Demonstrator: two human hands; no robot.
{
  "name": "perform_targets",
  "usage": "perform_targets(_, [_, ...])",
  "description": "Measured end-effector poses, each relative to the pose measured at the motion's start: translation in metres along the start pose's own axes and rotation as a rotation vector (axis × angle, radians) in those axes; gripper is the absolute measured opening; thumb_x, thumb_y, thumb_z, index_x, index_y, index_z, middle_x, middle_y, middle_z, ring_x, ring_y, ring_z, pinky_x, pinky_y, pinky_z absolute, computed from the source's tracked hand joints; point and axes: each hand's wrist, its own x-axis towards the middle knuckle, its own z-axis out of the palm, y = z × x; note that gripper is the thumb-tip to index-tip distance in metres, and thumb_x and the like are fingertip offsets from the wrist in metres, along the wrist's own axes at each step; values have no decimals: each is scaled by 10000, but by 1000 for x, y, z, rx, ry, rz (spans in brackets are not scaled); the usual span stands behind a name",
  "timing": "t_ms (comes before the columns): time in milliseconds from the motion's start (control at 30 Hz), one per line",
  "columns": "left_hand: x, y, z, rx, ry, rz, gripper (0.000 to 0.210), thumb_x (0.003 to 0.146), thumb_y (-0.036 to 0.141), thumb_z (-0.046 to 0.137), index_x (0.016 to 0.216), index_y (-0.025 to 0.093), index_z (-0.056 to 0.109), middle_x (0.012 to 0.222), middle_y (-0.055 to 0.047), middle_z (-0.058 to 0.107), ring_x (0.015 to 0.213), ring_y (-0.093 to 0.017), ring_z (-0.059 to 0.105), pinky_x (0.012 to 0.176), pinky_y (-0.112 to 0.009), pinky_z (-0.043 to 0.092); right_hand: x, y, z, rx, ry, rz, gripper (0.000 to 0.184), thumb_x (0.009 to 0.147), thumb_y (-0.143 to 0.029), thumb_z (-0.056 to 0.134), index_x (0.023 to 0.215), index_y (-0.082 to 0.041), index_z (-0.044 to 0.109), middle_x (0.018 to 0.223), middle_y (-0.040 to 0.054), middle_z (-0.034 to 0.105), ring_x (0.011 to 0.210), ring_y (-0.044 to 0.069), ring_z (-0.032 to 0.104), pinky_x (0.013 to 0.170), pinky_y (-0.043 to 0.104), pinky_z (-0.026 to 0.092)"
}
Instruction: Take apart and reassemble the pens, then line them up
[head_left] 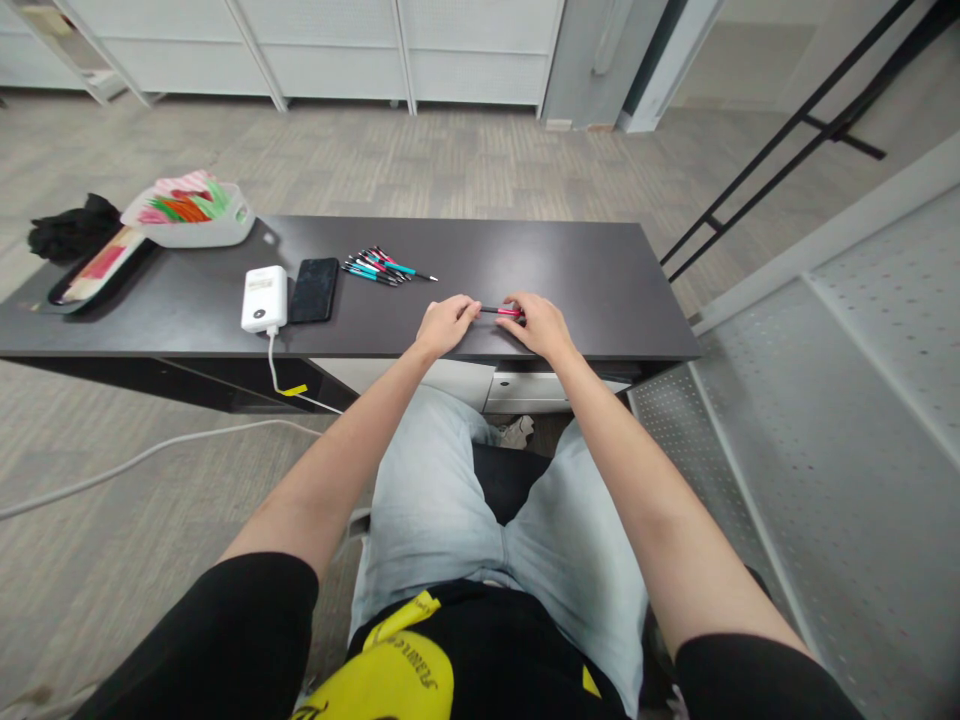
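A slim pen, dark along the barrel and pink-red toward its right end, lies level between my two hands just above or on the desk. The fingertips of my left hand close on its dark left end. At the pink end, the thumb and fingers of my right hand are curled round it. Beyond my left hand is a loose pile of pens in blue, pink and black, several of them crossing each other. Whether the pen touches the desktop I cannot tell.
A dark phone and a white power bank with a white cable lie left of the pens. Farther left are a white basket of colourful items, a black tray and a black cloth bundle. The dark desk has white drawers below.
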Motion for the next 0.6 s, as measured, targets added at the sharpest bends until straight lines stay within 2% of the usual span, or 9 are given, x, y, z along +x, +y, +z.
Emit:
perform_targets(100, [0, -1, 0, -11, -10, 7, 326, 1194, 380, 589, 978, 292, 816, 1139, -47, 909, 1126, -307, 789, 1171, -481, 473, -1, -1, -2, -16, -15, -24, 242, 1194, -412, 667, 1288, -254, 824, 1295, 156, 871, 1176, 370, 742, 1042, 464, 546])
perform_targets(233, [0, -3, 0, -6, -23, 20, 291, 1183, 373, 626, 974, 288, 810, 1170, -49, 904, 1119, -302, 782, 1130, -460, 473, -1, -1, -3, -63, -34, -49, 323, 1238, -432, 588, 1254, -240, 848, 1279, 165, 861, 1178, 367, 743, 1040, 465, 534])
perform_targets(600, [-2, -2, 1, 29, -25, 74, 259, 1170, 333, 629, 958, 280, 767, 1221, -74, 871, 1211, -325, 762, 1099, -481, 481, 0, 1, -1, -36, -43, -75, 392, 1260, -465, 529, 1174, -266, 855, 1198, 138, 857, 1158, 348, 733, 1016, 451, 538])
